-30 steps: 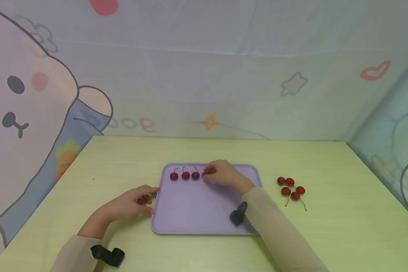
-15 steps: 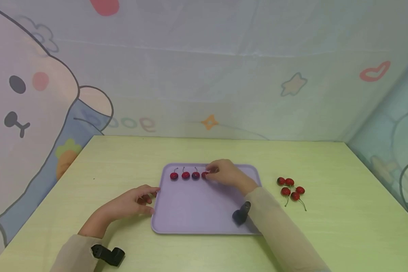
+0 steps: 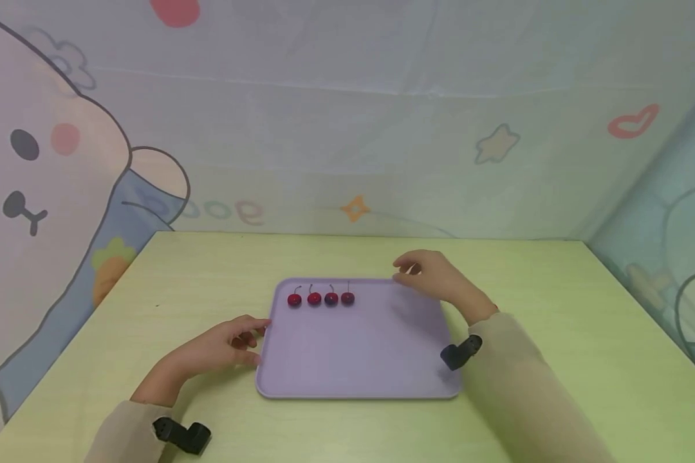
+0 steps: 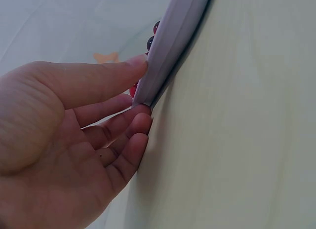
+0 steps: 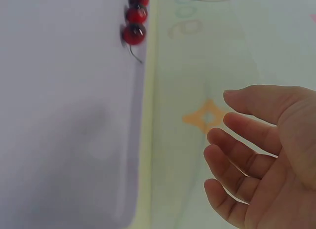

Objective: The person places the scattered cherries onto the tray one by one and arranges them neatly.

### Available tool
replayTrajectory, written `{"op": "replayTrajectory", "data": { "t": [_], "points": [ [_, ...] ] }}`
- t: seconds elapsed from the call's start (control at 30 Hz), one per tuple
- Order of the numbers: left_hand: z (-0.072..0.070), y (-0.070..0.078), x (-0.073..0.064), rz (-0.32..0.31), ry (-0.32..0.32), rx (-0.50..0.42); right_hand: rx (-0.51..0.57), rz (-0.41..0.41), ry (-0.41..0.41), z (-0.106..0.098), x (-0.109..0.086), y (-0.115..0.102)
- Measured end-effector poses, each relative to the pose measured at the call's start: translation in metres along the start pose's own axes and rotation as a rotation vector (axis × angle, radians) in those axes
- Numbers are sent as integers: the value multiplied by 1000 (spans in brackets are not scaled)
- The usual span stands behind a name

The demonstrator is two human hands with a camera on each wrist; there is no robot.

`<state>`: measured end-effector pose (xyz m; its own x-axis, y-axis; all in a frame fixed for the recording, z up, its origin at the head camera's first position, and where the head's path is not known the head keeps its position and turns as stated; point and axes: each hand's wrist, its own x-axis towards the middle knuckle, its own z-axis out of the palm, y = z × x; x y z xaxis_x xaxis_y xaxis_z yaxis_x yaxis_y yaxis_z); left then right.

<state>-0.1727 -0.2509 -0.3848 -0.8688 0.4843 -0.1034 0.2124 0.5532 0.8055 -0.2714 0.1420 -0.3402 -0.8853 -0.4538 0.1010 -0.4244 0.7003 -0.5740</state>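
Observation:
Several red cherries (image 3: 331, 299) stand in a row along the far edge of the lilac tray (image 3: 353, 354), stems pointing away. My left hand (image 3: 222, 344) is at the tray's left side, thumb and fingertips against the edge, spread apart along it. In the left wrist view the thumb of that hand (image 4: 74, 120) lies on the rim, with the fingertips low beside the tray wall. My right hand (image 3: 431, 276) hovers over the tray's far right corner, holding nothing. Its fingers are loosely bent and apart in the right wrist view, away from the cherries (image 5: 134, 34).
The tray rests on a pale yellow-green table (image 3: 208, 270). A printed cloth (image 3: 301, 128) with a cartoon bear hangs behind the table. Black wrist cameras (image 3: 183, 435) are strapped over both sleeves. My right sleeve (image 3: 527, 386) covers part of the table right of the tray.
My right hand has let go of the cherry at the right end of the row and moved right and up. Its forearm now hides the loose cherries right of the tray. The left hand stays put.

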Motion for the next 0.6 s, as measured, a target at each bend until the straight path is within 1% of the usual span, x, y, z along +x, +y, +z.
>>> {"op": "replayTrajectory", "data": {
  "t": [0.13,0.3,0.47,0.6],
  "points": [
    [0,-1,0,6,-2,-2,-15,-1,33,-22,-16,11],
    [0,-1,0,8,-3,0,-43,42,52,-42,-35,22],
    [0,-1,0,11,-2,3,-78,91,53,-53,-53,31],
    [0,-2,0,12,-2,-4,-90,103,58,-56,-66,39]
  ]
}}
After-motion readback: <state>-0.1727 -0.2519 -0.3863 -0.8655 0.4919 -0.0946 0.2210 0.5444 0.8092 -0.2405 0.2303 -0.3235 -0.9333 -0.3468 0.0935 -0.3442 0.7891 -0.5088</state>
